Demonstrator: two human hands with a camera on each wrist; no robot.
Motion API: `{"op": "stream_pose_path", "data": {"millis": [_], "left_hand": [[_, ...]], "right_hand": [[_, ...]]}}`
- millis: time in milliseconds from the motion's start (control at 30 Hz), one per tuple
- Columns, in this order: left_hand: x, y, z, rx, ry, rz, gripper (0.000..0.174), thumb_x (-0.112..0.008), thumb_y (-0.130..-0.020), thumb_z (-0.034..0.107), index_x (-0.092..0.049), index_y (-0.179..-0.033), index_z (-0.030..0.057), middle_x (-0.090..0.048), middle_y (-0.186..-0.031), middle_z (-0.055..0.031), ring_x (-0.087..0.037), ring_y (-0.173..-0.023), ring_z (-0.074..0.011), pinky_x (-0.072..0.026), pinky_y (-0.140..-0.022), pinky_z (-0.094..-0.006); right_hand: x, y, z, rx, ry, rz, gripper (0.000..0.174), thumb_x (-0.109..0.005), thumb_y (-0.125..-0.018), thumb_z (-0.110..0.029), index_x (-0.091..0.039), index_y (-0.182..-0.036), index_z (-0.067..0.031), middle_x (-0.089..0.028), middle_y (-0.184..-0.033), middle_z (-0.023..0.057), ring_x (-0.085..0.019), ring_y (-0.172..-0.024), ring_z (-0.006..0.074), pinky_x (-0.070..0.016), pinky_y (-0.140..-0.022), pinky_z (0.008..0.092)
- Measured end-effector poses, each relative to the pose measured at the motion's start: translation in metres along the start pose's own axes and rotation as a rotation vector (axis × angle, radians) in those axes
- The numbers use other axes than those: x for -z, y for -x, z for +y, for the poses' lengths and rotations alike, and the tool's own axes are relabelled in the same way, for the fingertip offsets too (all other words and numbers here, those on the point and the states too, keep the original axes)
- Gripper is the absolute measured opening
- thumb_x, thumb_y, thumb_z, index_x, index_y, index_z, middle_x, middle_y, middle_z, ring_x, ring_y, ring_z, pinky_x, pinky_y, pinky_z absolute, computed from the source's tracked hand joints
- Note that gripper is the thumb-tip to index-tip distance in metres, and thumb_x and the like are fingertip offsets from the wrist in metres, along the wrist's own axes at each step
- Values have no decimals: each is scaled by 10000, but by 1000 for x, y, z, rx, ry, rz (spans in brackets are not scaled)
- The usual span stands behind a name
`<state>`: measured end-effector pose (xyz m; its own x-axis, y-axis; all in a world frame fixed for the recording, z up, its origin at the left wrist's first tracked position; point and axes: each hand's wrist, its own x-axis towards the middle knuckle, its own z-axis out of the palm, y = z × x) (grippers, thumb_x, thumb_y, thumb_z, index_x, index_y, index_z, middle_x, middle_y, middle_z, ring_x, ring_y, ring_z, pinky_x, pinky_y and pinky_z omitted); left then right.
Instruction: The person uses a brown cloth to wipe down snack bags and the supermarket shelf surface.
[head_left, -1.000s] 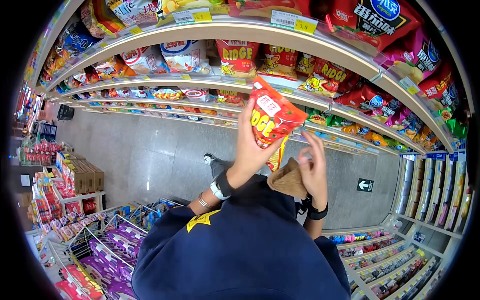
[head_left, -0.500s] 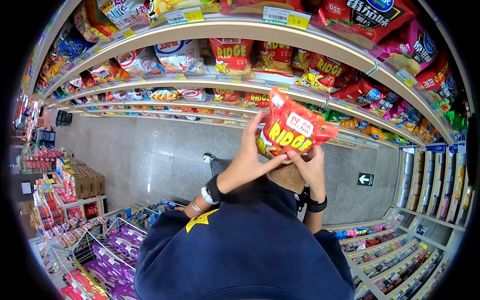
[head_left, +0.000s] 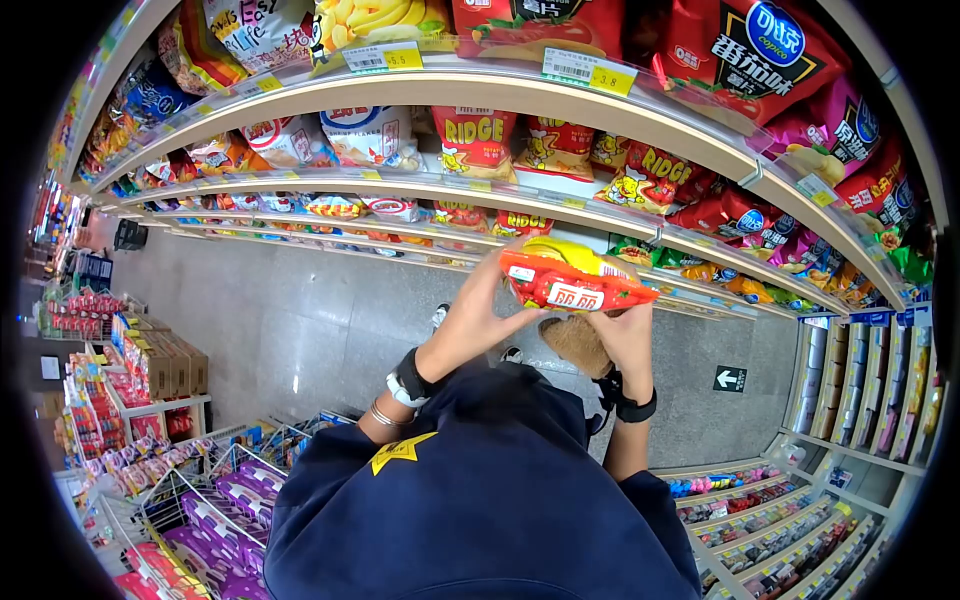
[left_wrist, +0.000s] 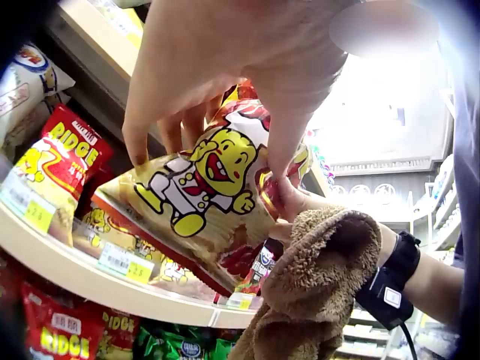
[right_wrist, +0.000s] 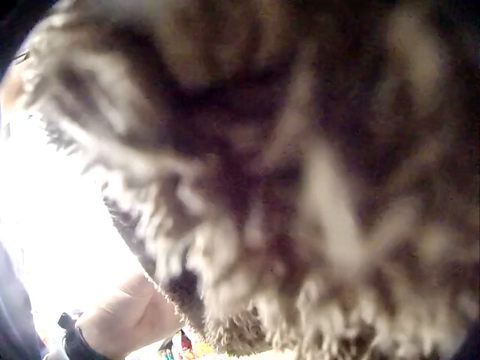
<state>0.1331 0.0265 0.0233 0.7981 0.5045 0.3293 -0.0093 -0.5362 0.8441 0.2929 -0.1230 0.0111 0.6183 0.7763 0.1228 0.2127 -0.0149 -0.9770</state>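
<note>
Red and yellow at its upturned end, the snack packet (head_left: 578,288) is held in the air between both hands, in front of the person's chest and near the packed shelves (head_left: 450,92). The left hand (head_left: 478,318) reaches up from its side, spread wide – the fingers lie along the packet's far side and the thumb stretches across towards its near side. In the left wrist view the fingers point down over the packet, bent at their tips, with a cartoon figure (left_wrist: 217,176) printed between them and the thumb.

The right hand (head_left: 627,345) is raised, its forearm nearly upright, and pinches the packet's opposite side; part of its grip is hidden. A brown fluffy cloth (head_left: 575,343) hangs below the packet, beside the right palm – what holds it cannot be told. Its blurred pile fills most of the right wrist view. Both wrists wear bands, and grey floor (head_left: 370,300) shows below the hands.
</note>
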Motion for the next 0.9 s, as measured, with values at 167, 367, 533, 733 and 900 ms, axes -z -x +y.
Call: {"op": "stream_pose_path", "data": {"millis": [167,367,533,733,900], "left_hand": [[31,-32,4,-179,-103,96,783,-800,-746,113,-374,-1395,10,-401,-1463,-175,-431,-1323,-281,-366,-1079,-389],[114,-50,55,-612,-85,424,684,-754,-755,127,-435,-1353,40,-491,-1344,-198,-502,-1231,-322,-401,-1031,-422],[166,-10,155,-888,300,376,362,-691,-846,327,-618,-1199,306,-556,-1182,50,-493,-1092,-118,-396,-806,-354],[196,-9,203,-947,587,-37,287,-627,-857,185,-668,-1121,289,-580,-1262,153,-512,-1124,-97,-405,-794,-412],[202,-3,215,-928,637,-47,298,-615,-835,151,-674,-1100,274,-591,-1244,139,-534,-1117,-86,-398,-804,-421]], "right_hand": [[2,-50,5,92,126,216,438,-733,-718,-4,-603,-1134,30,-647,-1108,119,-619,-977,193,-480,-875,306],[8,-127,17,236,390,321,283,-745,-714,-36,-642,-972,15,-669,-838,108,-634,-715,163,-502,-679,299],[7,-180,66,79,318,99,438,-838,-726,-235,-639,-967,71,-674,-708,69,-552,-539,83,-446,-539,259],[10,-183,78,9,318,34,441,-838,-739,-280,-641,-935,62,-579,-632,-5,-451,-521,36,-387,-471,260],[33,-180,75,39,414,-9,412,-842,-730,-263,-639,-932,33,-583,-599,37,-471,-488,66,-398,-471,269]]}}
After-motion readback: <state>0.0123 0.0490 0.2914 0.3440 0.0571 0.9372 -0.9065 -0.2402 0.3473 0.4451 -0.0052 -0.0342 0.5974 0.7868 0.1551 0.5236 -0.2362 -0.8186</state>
